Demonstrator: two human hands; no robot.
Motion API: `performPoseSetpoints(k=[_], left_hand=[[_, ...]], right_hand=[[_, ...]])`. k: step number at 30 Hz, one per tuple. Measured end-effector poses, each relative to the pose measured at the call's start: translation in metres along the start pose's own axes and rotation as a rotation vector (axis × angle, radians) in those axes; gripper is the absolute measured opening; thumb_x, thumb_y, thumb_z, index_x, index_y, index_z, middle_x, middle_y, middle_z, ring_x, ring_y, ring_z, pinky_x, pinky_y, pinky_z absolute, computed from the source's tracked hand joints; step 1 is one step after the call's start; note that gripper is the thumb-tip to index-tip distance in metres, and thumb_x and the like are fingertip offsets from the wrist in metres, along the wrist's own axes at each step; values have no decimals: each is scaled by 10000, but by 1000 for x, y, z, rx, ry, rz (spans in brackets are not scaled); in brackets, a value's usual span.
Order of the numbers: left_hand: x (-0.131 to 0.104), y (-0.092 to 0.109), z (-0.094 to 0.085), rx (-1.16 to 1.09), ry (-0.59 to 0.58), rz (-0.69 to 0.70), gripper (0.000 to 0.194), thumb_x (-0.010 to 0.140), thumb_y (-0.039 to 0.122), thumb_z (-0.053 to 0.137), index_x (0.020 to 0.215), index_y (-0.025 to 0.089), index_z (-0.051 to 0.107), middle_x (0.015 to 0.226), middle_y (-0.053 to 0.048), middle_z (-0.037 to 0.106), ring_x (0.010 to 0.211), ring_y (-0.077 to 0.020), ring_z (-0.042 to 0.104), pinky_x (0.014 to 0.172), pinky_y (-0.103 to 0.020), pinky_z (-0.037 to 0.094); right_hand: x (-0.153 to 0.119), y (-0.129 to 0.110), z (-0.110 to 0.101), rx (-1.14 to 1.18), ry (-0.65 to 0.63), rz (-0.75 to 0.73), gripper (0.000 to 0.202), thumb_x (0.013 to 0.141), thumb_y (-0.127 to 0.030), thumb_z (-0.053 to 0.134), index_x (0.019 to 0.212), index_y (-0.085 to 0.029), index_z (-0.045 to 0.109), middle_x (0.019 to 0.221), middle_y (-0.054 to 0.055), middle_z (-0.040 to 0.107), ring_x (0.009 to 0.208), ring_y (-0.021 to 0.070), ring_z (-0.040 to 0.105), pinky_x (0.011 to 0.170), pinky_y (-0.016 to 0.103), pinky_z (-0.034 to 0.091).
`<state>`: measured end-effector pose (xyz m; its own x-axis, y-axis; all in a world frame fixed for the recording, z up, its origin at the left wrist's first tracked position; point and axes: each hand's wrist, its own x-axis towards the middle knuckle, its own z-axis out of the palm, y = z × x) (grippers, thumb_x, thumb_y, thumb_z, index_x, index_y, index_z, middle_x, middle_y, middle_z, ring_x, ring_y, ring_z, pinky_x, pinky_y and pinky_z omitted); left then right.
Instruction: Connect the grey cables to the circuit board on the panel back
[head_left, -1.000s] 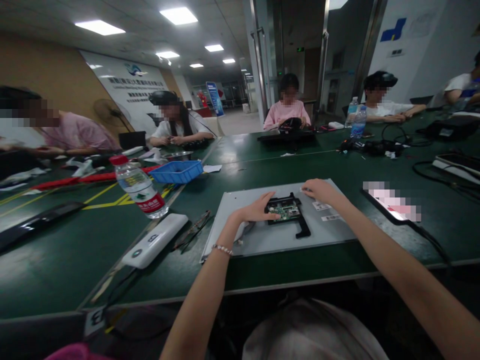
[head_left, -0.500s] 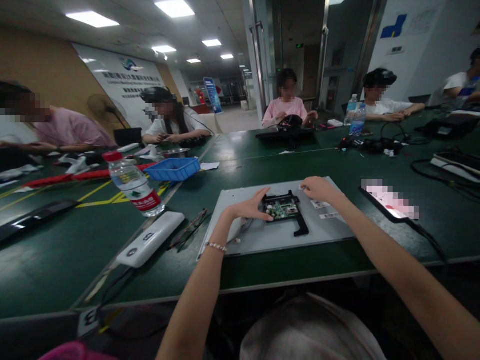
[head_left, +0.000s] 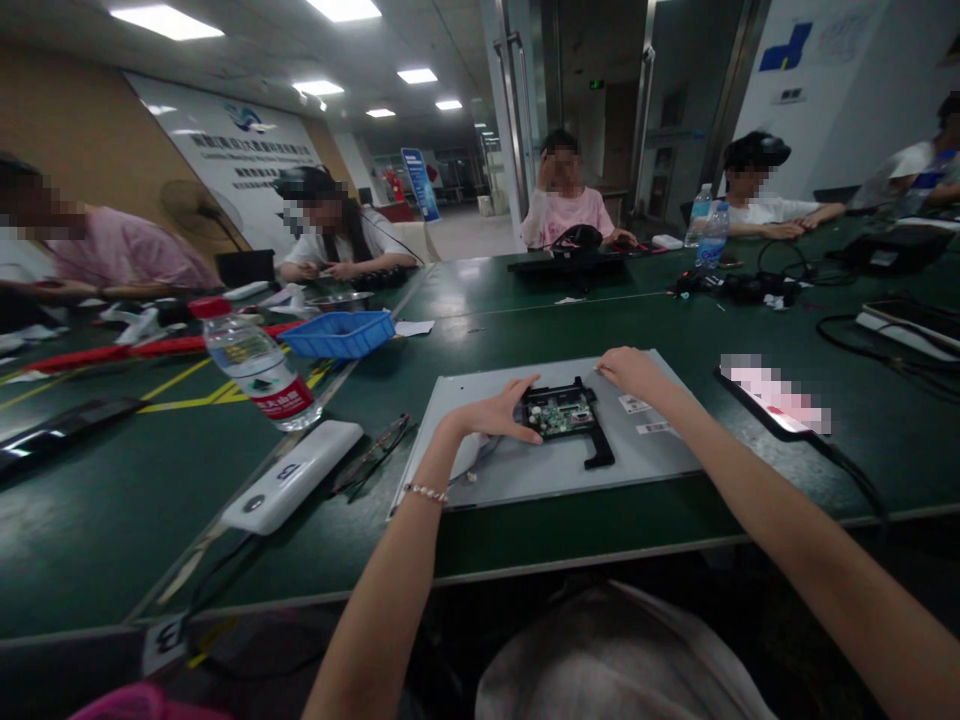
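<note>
A black plastic frame [head_left: 598,446] with a green circuit board [head_left: 559,415] in it lies on a flat grey panel [head_left: 540,478]. My left hand [head_left: 491,412] is at the frame's left end, thumb and forefinger spread apart near its lower and upper corners; whether it presses on the frame I cannot tell. Beyond the frame's upper right corner, my right hand [head_left: 634,372] has its fingertips pinched together just above the panel. A tiny pale spot shows at those fingertips, too small to name. Under my left wrist are a whitish flap [head_left: 469,455] and thin wires.
Left of the panel are eyeglasses [head_left: 371,460], a white power bank [head_left: 292,480] with a cable, a water bottle [head_left: 259,365] and a blue tray [head_left: 341,335]. A lit phone [head_left: 769,400] on a cable lies to the right. Several people sit around the green table [head_left: 495,310].
Both my hands keep nearly the same place and pose at the frame. The view has shifted slightly. The person across the table has raised a hand to their head.
</note>
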<state>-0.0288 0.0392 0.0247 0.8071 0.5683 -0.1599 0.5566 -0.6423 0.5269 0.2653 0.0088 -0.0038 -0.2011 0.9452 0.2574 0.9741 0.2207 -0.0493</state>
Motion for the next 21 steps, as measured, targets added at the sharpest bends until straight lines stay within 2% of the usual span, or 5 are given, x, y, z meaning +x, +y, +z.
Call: performPoseSetpoints(k=[5,13,21], left_hand=[[1,-2,1,0,9,7,1219,586,635,734,1494,194,51,1522,-149,181,1392,-336,212,1140,-443,215],[2,-4,3,-22,27,38,1193,604,639,719,1494,191,64,1539,-131,171,1407,-333,185,1153,-443,196],[4,-5,6,-35,21,73,1196,626,615,711,1493,187,6,1554,-137,127,1413,-331,169,1164,-467,156]], right_hand=[[13,-23,-5,148,102,-73,259,921,-240,481,1051,-173,695,1096,70,694,1011,198,622,882,273,436],[34,-72,-2,166,28,-199,233,898,-224,509,995,-194,719,1022,74,715,963,208,636,820,263,431],[28,-85,0,125,-20,-222,256,911,-204,462,940,-176,714,956,99,713,931,214,631,788,273,419]])
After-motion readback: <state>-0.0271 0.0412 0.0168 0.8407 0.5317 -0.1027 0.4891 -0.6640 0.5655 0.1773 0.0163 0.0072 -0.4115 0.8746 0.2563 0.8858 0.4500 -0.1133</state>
